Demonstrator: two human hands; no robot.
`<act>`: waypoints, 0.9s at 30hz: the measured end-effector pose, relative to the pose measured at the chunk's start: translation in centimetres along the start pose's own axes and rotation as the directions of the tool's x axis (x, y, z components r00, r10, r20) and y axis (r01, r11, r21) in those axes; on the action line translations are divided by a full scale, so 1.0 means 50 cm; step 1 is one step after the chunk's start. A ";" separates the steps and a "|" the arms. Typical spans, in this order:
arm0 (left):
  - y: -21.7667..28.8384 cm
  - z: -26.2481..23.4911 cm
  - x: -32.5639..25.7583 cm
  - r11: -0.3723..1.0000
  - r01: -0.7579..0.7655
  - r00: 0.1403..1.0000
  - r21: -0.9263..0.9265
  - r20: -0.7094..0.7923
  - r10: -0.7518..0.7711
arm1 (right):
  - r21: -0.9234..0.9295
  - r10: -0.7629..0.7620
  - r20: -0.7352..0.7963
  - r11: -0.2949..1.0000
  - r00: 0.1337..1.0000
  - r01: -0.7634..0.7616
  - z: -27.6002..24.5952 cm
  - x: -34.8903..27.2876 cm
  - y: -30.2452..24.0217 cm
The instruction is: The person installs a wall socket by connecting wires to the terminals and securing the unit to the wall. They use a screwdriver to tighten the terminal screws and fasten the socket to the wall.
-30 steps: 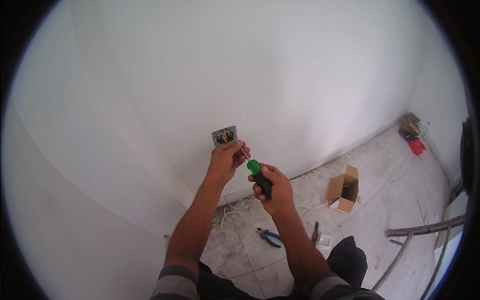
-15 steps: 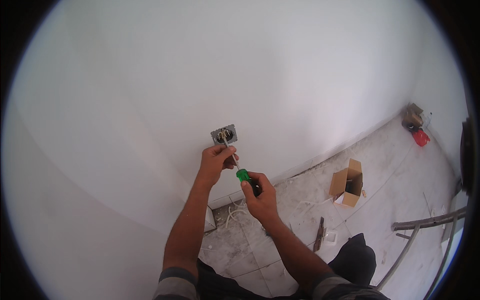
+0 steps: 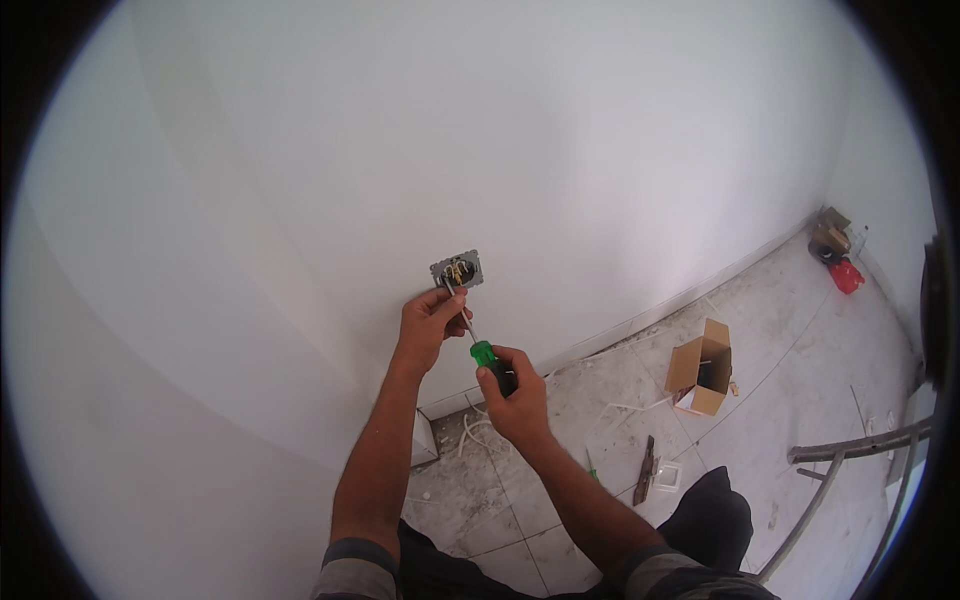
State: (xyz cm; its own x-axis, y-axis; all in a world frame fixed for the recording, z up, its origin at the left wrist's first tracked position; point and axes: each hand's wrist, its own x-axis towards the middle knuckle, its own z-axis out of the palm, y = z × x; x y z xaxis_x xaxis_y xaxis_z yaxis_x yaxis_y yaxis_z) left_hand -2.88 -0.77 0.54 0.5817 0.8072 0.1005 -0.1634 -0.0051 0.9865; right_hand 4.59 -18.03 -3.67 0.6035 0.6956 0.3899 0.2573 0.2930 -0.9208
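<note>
A grey metal socket frame [image 3: 473,264] is fixed low on the white wall, with its inner wiring and brass-coloured parts exposed. My right hand [image 3: 518,399] is closed round the green handle of a screwdriver [image 3: 484,354]. The screwdriver's shaft slants up and left, its tip at the lower left part of the frame. My left hand [image 3: 430,325] is closed, thumb and fingers pinching the shaft close below the frame. Whether the tip sits in a screw is too small to tell.
On the tiled floor to the right stands an open cardboard box [image 3: 688,366]. Near my knee lie a white square frame [image 3: 667,475], a dark flat strip [image 3: 645,470] and a second green tool [image 3: 591,466]. Cable scraps [image 3: 468,433] lie by the wall; a metal ladder-like frame [image 3: 850,447] is at right.
The screwdriver's tip has moved from the middle of the socket frame to its lower left. My right hand has shifted slightly left, and the view has moved a little.
</note>
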 end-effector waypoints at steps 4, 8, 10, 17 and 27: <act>-0.011 -0.004 0.006 0.997 -0.020 0.999 -0.070 0.038 0.023 | -0.120 -0.190 -0.054 0.976 0.980 0.182 0.005 0.001 0.028; -0.014 -0.010 0.010 0.995 -0.018 0.999 -0.095 0.045 0.022 | -0.088 -0.163 -0.046 0.983 0.986 0.159 0.008 0.001 0.030; -0.018 -0.014 0.011 0.995 -0.016 0.999 -0.098 0.050 0.021 | -0.051 -0.112 -0.035 0.993 0.993 0.110 0.008 -0.002 0.023; -0.020 -0.013 0.014 0.995 -0.018 0.998 -0.098 0.061 0.025 | -0.005 -0.037 -0.018 0.999 0.999 0.037 0.008 -0.011 0.002; -0.021 -0.017 0.012 0.976 0.004 0.992 -0.217 0.128 0.025 | -0.219 -0.220 0.028 0.951 0.975 0.220 0.011 -0.029 -0.027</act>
State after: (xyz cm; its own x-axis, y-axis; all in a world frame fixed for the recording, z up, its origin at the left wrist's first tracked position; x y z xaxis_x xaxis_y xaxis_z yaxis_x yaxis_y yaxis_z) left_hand -3.04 0.23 -0.53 0.6744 0.7249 0.1404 -0.3303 0.1260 0.9354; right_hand 2.97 -19.07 -3.00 0.5108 0.6323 0.5825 0.5428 0.2882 -0.7888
